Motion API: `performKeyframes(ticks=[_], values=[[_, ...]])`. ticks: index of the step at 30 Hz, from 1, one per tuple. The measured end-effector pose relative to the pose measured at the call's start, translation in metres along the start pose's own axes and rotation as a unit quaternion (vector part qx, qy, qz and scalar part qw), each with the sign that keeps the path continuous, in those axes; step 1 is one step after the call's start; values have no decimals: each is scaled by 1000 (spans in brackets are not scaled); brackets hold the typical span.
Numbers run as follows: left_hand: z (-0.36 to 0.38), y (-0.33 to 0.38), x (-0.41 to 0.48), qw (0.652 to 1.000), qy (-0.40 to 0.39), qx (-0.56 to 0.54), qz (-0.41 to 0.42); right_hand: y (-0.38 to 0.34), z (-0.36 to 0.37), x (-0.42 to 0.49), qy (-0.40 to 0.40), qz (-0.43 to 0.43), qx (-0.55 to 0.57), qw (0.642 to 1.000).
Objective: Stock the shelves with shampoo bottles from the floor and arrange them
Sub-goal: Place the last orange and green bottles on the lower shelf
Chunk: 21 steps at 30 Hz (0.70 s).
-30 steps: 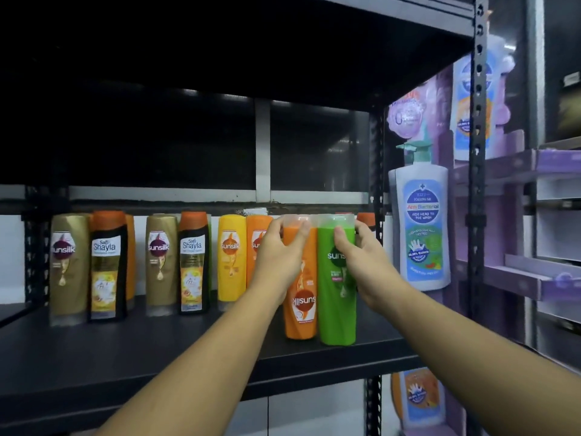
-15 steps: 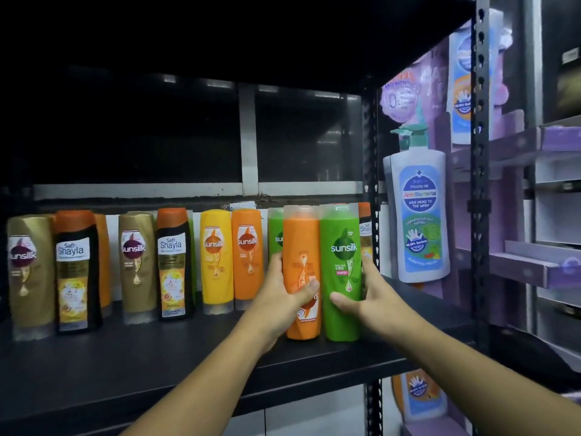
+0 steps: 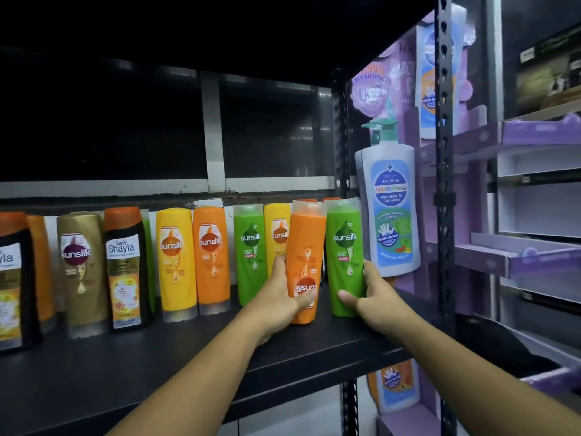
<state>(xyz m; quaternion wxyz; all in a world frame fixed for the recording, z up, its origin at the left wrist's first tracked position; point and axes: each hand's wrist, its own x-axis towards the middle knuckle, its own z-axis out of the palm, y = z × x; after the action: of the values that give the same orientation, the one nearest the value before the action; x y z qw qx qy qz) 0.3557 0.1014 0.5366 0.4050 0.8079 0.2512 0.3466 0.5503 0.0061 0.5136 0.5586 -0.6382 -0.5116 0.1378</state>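
My left hand [image 3: 280, 294] grips an orange shampoo bottle [image 3: 306, 247] near its base; its label reads upside down and it leans slightly left. Beside it my right hand [image 3: 372, 295] wraps the lower part of a green shampoo bottle [image 3: 344, 247] that stands upright. Both bottles rest on the black shelf [image 3: 188, 357] near its right end. Behind and to the left runs a row of shampoo bottles: green [image 3: 250, 253], yellow [image 3: 276, 234], orange [image 3: 211, 256], yellow [image 3: 175, 259], black with orange cap [image 3: 124, 265], gold [image 3: 82, 269].
A black perforated upright post [image 3: 445, 215] bounds the shelf on the right. Past it stands a purple cardboard display [image 3: 534, 256] with a large white pump bottle [image 3: 391, 209]. The dark shelf above [image 3: 220, 33] hangs low overhead.
Both hands slid down from the bottle caps to the lower halves. The two bottles moved back toward the row, and the orange one now tilts left.
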Motion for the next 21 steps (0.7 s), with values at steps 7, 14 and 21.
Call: performKeyframes(ticks=[7, 14, 21], values=[[-6, 4, -11, 999, 31, 11, -12, -8, 3, -10, 30, -9, -70, 997], [-49, 16, -33, 990, 40, 132, -23, -13, 1, -12, 31, -4, -55, 998], [-72, 39, -46, 962, 69, 260, -57, -15, 2, -16, 36, 3, -54, 998]])
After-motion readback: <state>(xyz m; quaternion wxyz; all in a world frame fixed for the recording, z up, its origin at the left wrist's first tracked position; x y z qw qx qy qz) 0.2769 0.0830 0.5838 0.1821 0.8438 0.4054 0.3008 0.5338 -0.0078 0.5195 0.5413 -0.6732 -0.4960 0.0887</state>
